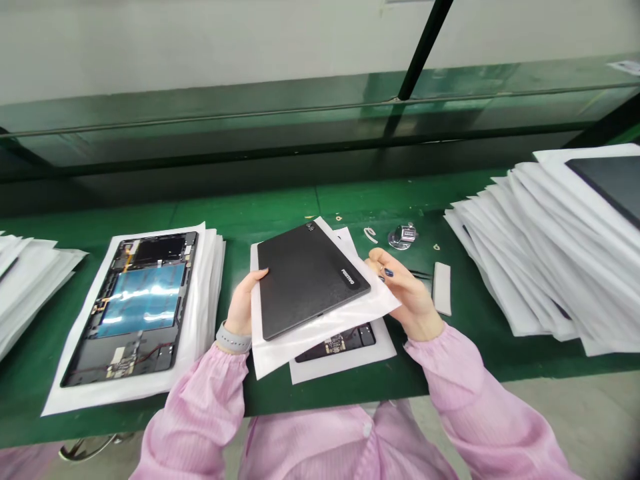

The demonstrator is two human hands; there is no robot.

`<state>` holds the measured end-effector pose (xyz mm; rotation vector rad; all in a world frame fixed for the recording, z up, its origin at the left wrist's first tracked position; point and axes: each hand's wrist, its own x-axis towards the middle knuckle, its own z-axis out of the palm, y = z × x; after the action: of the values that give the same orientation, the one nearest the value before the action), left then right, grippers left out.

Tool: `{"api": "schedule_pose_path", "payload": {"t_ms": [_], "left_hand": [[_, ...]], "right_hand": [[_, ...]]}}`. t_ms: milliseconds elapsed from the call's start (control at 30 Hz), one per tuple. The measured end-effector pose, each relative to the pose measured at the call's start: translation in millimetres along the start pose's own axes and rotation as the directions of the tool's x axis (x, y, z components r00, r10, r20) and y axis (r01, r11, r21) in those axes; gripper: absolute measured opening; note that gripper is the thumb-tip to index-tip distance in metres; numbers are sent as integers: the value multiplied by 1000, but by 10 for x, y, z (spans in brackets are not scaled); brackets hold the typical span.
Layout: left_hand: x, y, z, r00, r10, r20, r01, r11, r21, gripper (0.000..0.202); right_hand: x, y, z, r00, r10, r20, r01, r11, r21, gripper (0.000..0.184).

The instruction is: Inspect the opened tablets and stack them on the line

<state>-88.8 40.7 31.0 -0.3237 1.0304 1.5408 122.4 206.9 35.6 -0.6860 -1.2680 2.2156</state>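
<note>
A dark grey tablet back cover (pixel 306 280) lies on a white foam sheet (pixel 325 323) that I hold up over the green bench. My left hand (pixel 243 303) grips the left edge of the sheet and cover, fingers curled round it. My right hand (pixel 404 290) holds the sheet's right edge, fingers closed on it. Beneath them an opened tablet board (pixel 340 341) rests on another white sheet (pixel 350 360).
At left an opened tablet (pixel 135 307) with a blue battery film tops a stack of foam sheets (pixel 205 293). A big fanned pile of white sheets (pixel 550 267) fills the right. A small metal part (pixel 403 237) and a white strip (pixel 442 288) lie near my right hand.
</note>
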Motion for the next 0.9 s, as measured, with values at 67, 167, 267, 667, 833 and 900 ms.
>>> {"api": "schedule_pose_path", "payload": {"t_ms": [67, 167, 267, 667, 833, 900], "left_hand": [[-5, 14, -3, 1000, -10, -17, 10, 1000, -5, 29], [-23, 29, 14, 998, -25, -54, 24, 1000, -14, 32], [-38, 34, 33, 997, -32, -67, 30, 999, -42, 33], [-27, 35, -15, 998, -59, 18, 60, 997, -43, 34], [-42, 37, 11, 997, -72, 32, 74, 995, -60, 33], [-48, 35, 23, 997, -69, 30, 71, 996, -61, 33]], "right_hand": [[11, 12, 5, 1000, 15, -6, -15, 1000, 16, 32], [29, 51, 26, 995, 95, 0, -95, 995, 33, 33], [20, 73, 75, 982, 186, 24, -185, 983, -16, 38], [-70, -10, 220, 962, 254, 103, -250, 967, -48, 55], [-44, 2, 203, 952, 260, 160, -258, 965, -33, 60], [-30, 17, 185, 950, 261, 172, -262, 965, -18, 60]]}}
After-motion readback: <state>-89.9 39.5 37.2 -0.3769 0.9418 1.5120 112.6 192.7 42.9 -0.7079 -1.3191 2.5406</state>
